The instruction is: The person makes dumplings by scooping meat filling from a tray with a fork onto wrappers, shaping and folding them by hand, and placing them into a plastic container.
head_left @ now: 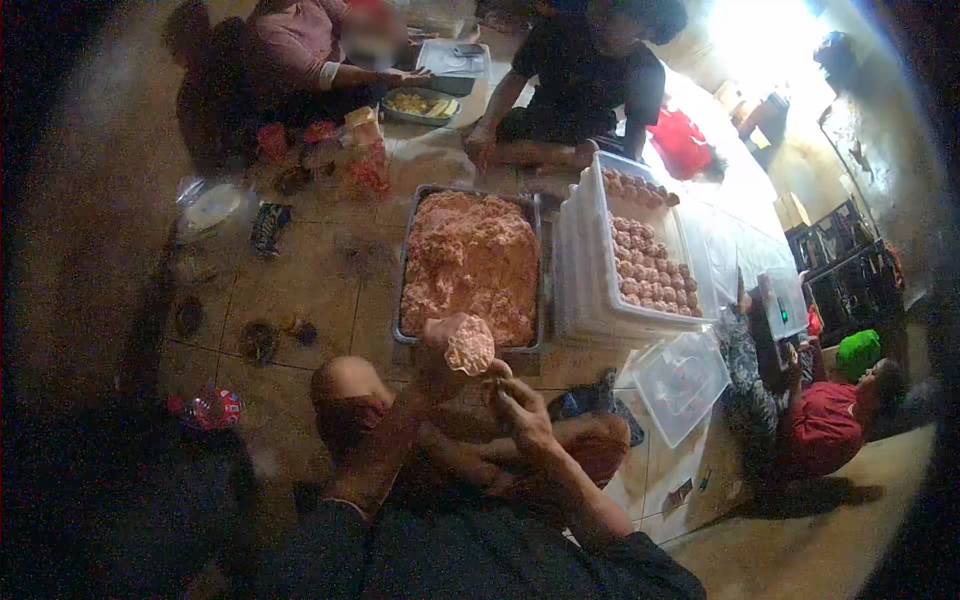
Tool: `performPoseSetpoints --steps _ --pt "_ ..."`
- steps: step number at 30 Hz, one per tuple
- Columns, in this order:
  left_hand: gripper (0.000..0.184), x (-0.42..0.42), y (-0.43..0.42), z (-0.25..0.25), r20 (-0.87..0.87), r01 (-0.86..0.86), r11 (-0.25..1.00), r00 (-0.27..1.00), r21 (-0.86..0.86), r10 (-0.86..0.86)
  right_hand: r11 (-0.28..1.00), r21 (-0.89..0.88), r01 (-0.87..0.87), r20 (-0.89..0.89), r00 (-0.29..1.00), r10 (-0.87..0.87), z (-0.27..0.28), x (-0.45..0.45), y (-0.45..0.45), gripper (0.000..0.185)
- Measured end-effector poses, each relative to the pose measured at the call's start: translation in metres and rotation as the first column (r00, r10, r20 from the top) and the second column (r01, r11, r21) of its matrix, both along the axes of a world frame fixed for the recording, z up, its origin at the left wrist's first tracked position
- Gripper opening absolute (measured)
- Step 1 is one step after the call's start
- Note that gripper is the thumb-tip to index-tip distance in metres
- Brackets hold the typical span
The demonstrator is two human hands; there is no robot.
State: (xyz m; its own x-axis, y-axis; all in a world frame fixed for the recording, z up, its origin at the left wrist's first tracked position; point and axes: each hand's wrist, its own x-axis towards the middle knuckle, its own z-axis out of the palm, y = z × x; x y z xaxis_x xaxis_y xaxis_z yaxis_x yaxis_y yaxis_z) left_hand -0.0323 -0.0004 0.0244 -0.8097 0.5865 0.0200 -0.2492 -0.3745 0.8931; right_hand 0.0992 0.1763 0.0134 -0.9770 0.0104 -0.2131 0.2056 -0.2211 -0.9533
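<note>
My left hand (436,338) is closed round a lump of pinkish, meat-like paste (470,346), which bulges out toward the right. Just below and to the right of the lump, my right hand (522,410) has its fingers pinched together; whatever small thing they may hold is too blurred to make out. Both hands are over my crossed legs, at the near edge of a rectangular metal tray (402,290). A thick, uneven mass of the same paste (468,250) fills that tray.
Right of the tray, stacked plastic tubs (580,260) rise from the tiled floor, the top one with rows of paste balls (650,262). A clear lid (682,385) lies nearer. Other people sit at the back and right. A bottle (212,408) lies at left.
</note>
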Motion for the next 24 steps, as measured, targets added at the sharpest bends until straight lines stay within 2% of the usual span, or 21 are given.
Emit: performPoseSetpoints --steps 1,2,3,4,5,7,9,11,12,14,18,20,21,22,23,24 --pt "0.044 0.002 0.001 0.0 -0.012 -0.004 1.0 1.0 -0.015 0.004 0.969 0.246 -0.011 -0.206 0.977 0.063 0.005 -0.006 0.005 0.025" --pt "0.044 0.003 0.002 0.001 -0.02 -0.008 1.0 1.0 -0.028 0.007 0.97 0.244 -0.01 -0.203 0.977 0.061 0.024 -0.013 0.006 0.025" --pt "0.043 0.004 0.002 0.003 -0.022 -0.013 0.999 1.0 -0.039 0.012 0.838 0.544 0.031 -0.264 0.955 0.136 0.054 -0.02 0.006 0.025" --pt "0.043 0.003 0.002 0.003 -0.022 -0.011 0.999 1.0 -0.043 0.01 0.617 0.781 0.099 -0.297 0.927 0.227 0.07 -0.022 0.007 0.025" --pt "0.042 0.002 0.001 0.005 -0.021 -0.007 0.999 1.0 -0.046 0.006 0.618 0.78 0.1 -0.298 0.928 0.226 0.068 -0.022 0.013 0.025" --pt "0.041 -0.001 -0.002 0.009 -0.017 0.006 1.0 1.0 -0.03 -0.006 0.601 0.774 0.2 -0.32 0.942 0.099 0.059 -0.022 0.025 0.025" --pt "0.04 -0.001 -0.005 0.012 -0.026 0.032 0.999 0.999 -0.025 -0.033 0.642 0.742 0.194 -0.294 0.954 0.051 0.058 -0.015 0.023 0.023" --pt "0.04 -0.002 -0.009 0.015 -0.037 0.054 0.998 0.998 -0.021 -0.055 0.918 0.395 0.008 0.027 0.999 -0.02 0.057 -0.004 0.016 0.023" --pt "0.039 -0.003 -0.011 0.016 -0.04 0.063 0.998 0.997 -0.023 -0.063 0.918 0.396 0.007 0.027 0.999 -0.02 0.043 0.0 0.015 0.023" --pt "0.039 -0.001 -0.01 0.016 -0.057 0.078 0.996 0.995 -0.036 -0.08 0.982 0.182 -0.046 0.066 0.997 0.035 0.019 0.006 0.011 0.024" --pt "0.038 0.001 -0.007 0.018 -0.129 0.059 0.991 0.989 -0.118 -0.075 0.994 0.1 -0.044 0.09 0.995 0.035 0.012 0.01 0.001 0.025" --pt "0.037 0.006 -0.003 0.016 -0.196 0.014 0.979 0.979 -0.202 -0.055 0.999 0.032 -0.01 -0.162 0.987 0.015 0.01 0.007 -0.004 0.025" --pt "0.037 0.009 0.0 0.015 -0.221 0.0 0.974 0.974 -0.227 -0.052 0.999 0.033 -0.01 -0.159 0.987 0.015 0.015 0.003 -0.006 0.025" --pt "0.037 0.01 0.002 0.014 -0.232 -0.012 0.97 0.972 -0.243 -0.046 0.927 0.363 0.091 -0.301 0.953 0.025 0.02 -0.004 -0.006 0.024" --pt "0.037 0.009 0.001 0.013 -0.217 -0.009 0.972 0.975 -0.233 -0.043 0.743 0.63 0.227 -0.426 0.901 0.086 0.033 -0.009 -0.007 0.023" --pt "0.037 0.008 -0.002 0.014 -0.186 0.002 0.979 0.982 -0.203 -0.04 0.743 0.63 0.224 -0.426 0.9 0.089 0.042 -0.007 -0.006 0.023"
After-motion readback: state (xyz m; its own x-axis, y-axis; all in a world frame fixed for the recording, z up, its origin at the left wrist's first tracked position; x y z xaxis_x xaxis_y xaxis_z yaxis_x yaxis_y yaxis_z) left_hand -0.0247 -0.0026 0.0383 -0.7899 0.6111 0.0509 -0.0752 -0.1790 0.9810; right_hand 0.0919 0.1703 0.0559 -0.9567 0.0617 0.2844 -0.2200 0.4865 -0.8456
